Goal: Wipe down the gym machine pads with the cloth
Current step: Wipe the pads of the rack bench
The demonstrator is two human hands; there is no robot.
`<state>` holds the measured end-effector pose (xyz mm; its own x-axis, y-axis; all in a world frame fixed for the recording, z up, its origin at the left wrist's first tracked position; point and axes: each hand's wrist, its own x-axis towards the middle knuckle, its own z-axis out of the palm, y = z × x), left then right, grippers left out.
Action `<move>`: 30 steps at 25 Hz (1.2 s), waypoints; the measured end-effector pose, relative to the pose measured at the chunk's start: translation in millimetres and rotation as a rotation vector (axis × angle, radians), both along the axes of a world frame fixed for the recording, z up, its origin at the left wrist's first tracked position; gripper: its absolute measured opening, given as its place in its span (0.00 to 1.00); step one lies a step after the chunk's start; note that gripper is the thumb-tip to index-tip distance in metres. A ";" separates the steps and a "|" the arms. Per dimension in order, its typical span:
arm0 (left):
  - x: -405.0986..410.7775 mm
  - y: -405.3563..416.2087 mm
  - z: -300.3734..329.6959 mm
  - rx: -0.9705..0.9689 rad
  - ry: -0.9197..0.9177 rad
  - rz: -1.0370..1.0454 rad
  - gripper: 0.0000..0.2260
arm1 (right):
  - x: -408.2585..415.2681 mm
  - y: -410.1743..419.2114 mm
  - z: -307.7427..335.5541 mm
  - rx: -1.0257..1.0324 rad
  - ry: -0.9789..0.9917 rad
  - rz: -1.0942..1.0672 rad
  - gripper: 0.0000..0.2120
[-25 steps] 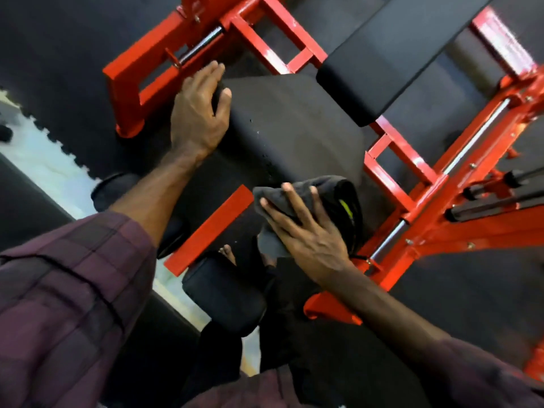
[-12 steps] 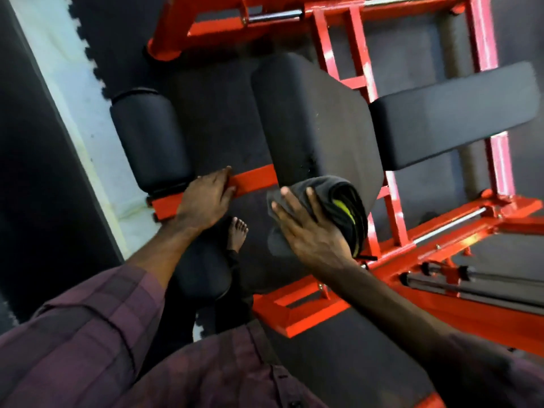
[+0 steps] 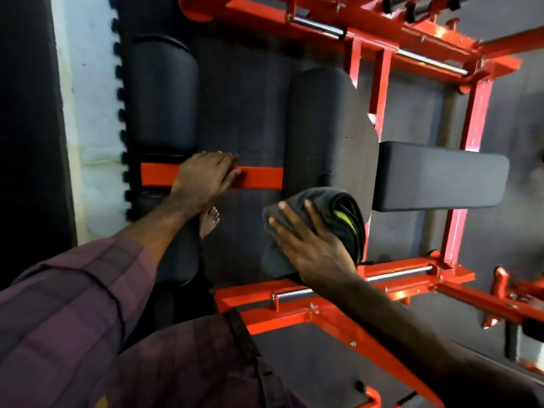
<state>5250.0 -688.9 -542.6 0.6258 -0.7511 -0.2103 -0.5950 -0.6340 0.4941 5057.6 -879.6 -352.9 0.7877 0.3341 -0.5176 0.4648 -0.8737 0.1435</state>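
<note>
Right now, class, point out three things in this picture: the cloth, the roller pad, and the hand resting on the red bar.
cloth [image 3: 338, 210]: head view, on its folded dark top.
roller pad [image 3: 163, 95]: head view, middle of its curved side.
left hand [image 3: 203, 179]: head view, back of the hand.

Open floor between roller pad [image 3: 163, 95] and seat pad [image 3: 329, 128]; red bar [image 3: 259, 178] crosses it.
</note>
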 end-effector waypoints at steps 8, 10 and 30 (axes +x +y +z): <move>-1.0 -1.4 -3.0 0.006 -0.060 -0.024 0.24 | 61.6 -6.7 -1.5 -0.048 0.006 -0.068 0.36; -0.5 -0.3 -1.4 0.017 -0.063 -0.028 0.24 | 41.0 -20.0 5.0 -0.024 0.079 0.125 0.33; 1.2 -1.8 1.4 0.057 -0.108 -0.052 0.25 | 112.9 -39.7 6.8 -0.072 0.090 0.158 0.39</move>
<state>5251.3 -690.7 -541.1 0.6075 -0.7719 -0.1873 -0.6754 -0.6261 0.3896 5170.6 -919.3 -346.1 0.6782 0.4090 -0.6106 0.6088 -0.7780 0.1550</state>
